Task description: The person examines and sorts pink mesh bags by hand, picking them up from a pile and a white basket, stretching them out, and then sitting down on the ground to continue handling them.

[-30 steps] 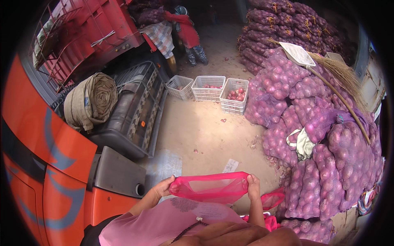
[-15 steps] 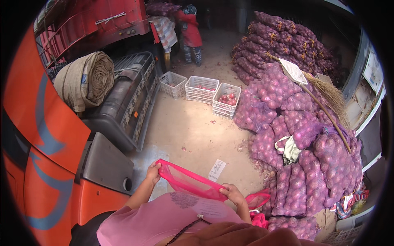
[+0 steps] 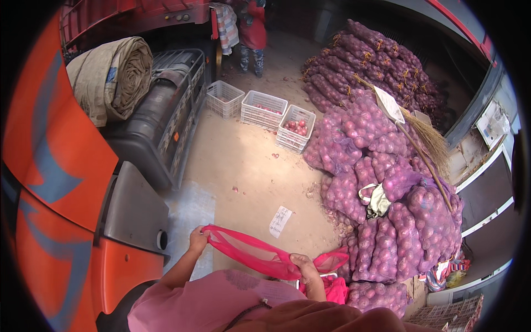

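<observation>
Head view shows the left hand (image 3: pixel 197 239) and right hand (image 3: pixel 303 265) each pinching an end of a limp pink mesh sack (image 3: pixel 251 255), stretched above the dusty floor (image 3: pixel 249 166) (loose netting), which could slip free and drop.

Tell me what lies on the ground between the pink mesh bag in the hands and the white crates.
In the head view, between the pink mesh bag and the white crates lies mostly bare dirt floor, with a white paper slip and a few loose onions.
</observation>
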Demonstrator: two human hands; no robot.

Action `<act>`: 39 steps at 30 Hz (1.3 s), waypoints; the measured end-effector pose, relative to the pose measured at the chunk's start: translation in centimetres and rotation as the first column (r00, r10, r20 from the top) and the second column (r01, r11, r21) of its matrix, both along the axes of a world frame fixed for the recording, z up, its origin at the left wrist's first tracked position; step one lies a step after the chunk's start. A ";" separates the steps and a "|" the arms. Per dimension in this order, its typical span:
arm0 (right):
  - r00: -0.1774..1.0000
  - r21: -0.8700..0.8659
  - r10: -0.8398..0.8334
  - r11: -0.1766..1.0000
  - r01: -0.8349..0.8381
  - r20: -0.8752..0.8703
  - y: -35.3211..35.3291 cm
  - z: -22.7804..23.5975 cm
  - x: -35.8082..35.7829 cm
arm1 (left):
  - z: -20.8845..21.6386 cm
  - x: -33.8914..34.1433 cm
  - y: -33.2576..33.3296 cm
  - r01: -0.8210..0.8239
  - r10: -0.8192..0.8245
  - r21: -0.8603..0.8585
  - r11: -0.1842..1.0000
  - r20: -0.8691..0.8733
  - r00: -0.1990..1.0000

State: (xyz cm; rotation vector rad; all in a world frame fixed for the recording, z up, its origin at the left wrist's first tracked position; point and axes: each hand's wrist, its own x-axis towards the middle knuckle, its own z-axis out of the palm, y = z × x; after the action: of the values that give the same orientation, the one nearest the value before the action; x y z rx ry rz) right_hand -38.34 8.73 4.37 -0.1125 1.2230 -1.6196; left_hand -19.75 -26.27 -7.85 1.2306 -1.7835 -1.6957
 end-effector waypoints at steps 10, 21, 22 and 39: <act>0.915 -0.241 -0.344 0.889 0.390 0.211 3.5 2.5 3.3 | 6.4 3.3 3.5 0.329 -0.063 0.618 0.714 -0.412 0.909; 0.847 -0.018 -0.437 0.891 0.454 -0.302 20.7 -0.6 12.0 | 6.8 12.5 18.6 0.779 -0.135 0.587 0.220 -0.772 0.621; 0.903 -0.023 -0.369 0.927 0.373 -0.218 23.0 -1.1 14.0 | 7.1 13.1 19.1 0.787 0.019 0.576 0.221 -0.809 0.588; 0.348 -0.096 -0.931 0.359 0.928 -0.108 33.0 -3.9 34.2 | 11.7 26.8 28.6 0.949 -0.997 0.308 0.068 0.047 0.057</act>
State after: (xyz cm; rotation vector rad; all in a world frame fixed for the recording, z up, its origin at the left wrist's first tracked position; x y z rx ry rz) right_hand -4.11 41.72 0.45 0.6156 1.4928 -2.6682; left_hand 7.00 2.31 3.83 -0.0842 -3.0819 -2.4598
